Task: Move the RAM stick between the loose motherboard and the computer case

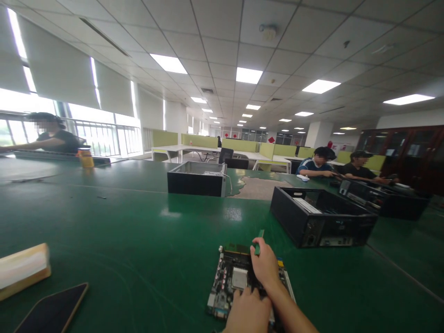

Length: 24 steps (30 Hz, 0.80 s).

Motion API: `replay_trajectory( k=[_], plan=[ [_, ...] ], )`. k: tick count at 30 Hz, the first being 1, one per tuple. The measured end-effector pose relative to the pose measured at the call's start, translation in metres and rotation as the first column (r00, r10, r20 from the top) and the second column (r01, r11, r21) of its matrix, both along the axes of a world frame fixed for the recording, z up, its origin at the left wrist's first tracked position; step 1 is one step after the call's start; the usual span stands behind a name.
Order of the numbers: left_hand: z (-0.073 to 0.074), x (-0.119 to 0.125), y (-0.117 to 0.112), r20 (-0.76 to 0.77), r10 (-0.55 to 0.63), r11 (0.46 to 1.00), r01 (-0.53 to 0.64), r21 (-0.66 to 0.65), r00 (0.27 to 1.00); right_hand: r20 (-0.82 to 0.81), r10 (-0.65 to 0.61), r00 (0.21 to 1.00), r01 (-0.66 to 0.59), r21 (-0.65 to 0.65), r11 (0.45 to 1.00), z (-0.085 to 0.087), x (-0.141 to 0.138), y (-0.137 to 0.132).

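Note:
A motherboard (222,282) lies flat on the green table in front of me, with a square silver-grey processor (239,278) near its middle. My right hand (264,264) is over the board's far right part, pinching a green memory stick (261,234) that stands tilted up from the fingers. Whether the stick touches the board I cannot tell. Along the board's far edge runs another green strip (236,248), seemingly a memory stick. Just in front of the processor, my left hand (249,312) rests on the board with bent fingers closed against it; the fingertips are hidden.
An open black computer case (322,219) stands beyond the board to the right, another (196,182) farther back. A dark flat object (52,310) and a cream-coloured block (26,268) lie at left. An orange jar (85,158) stands far left. Several people sit around the table (132,231).

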<state>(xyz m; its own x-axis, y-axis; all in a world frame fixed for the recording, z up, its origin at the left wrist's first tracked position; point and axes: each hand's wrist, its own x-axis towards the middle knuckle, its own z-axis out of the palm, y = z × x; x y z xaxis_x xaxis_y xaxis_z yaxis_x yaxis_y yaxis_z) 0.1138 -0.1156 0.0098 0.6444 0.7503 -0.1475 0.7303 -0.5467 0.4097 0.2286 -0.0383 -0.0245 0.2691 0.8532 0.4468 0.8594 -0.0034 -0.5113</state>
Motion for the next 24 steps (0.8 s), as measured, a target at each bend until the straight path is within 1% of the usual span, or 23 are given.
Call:
replay_trajectory(
  k=[2, 5, 6, 8, 10, 11, 12, 14, 17, 20, 24],
  plan=[
    [0.003, -0.007, 0.004, 0.056, 0.0, 1.0, 0.0, 0.014, 0.998, -0.033, 0.044, 0.998, -0.044, -0.003, 0.999, -0.006, 0.003, -0.002],
    [0.011, -0.023, 0.018, 0.16, 0.079, 0.988, -0.099, 0.122, 0.984, -0.085, 0.014, 0.996, -0.011, 0.026, 1.0, -0.011, 0.006, -0.005],
    [0.014, -0.029, 0.026, 0.181, 0.117, 0.973, -0.149, 0.175, 0.976, -0.099, -0.006, 0.995, 0.01, 0.038, 0.999, -0.012, 0.006, -0.005],
    [0.017, -0.04, 0.042, 0.217, 0.206, 0.926, -0.262, 0.271, 0.954, -0.126, -0.041, 0.991, 0.048, 0.055, 0.997, -0.013, 0.007, -0.006],
    [0.015, -0.051, 0.058, 0.248, 0.288, 0.879, -0.358, 0.314, 0.925, -0.163, -0.065, 0.985, 0.074, 0.052, 0.996, -0.013, 0.008, -0.006],
    [0.012, -0.055, 0.065, 0.258, 0.31, 0.868, -0.383, 0.315, 0.915, -0.184, -0.079, 0.98, 0.089, 0.046, 0.995, -0.013, 0.008, -0.007],
    [0.008, -0.059, 0.071, 0.26, 0.322, 0.868, -0.394, 0.304, 0.91, -0.201, -0.093, 0.975, 0.103, 0.04, 0.994, -0.012, 0.008, -0.007],
    [-0.001, -0.064, 0.081, 0.244, 0.326, 0.887, -0.385, 0.255, 0.913, -0.221, -0.118, 0.968, 0.125, 0.022, 0.992, -0.012, 0.009, -0.007],
    [-0.013, -0.067, 0.091, 0.227, 0.312, 0.91, -0.358, 0.207, 0.923, -0.206, -0.109, 0.973, 0.105, -0.028, 0.994, -0.012, 0.009, -0.006],
    [-0.019, -0.067, 0.099, 0.238, 0.292, 0.915, -0.343, 0.213, 0.926, -0.122, -0.068, 0.99, 0.064, -0.037, 0.997, -0.015, 0.009, -0.003],
    [-0.019, -0.068, 0.11, 0.229, 0.289, 0.92, -0.336, 0.203, 0.93, 0.038, -0.102, 0.994, 0.104, -0.049, 0.993, -0.019, 0.009, 0.001]
  ],
)
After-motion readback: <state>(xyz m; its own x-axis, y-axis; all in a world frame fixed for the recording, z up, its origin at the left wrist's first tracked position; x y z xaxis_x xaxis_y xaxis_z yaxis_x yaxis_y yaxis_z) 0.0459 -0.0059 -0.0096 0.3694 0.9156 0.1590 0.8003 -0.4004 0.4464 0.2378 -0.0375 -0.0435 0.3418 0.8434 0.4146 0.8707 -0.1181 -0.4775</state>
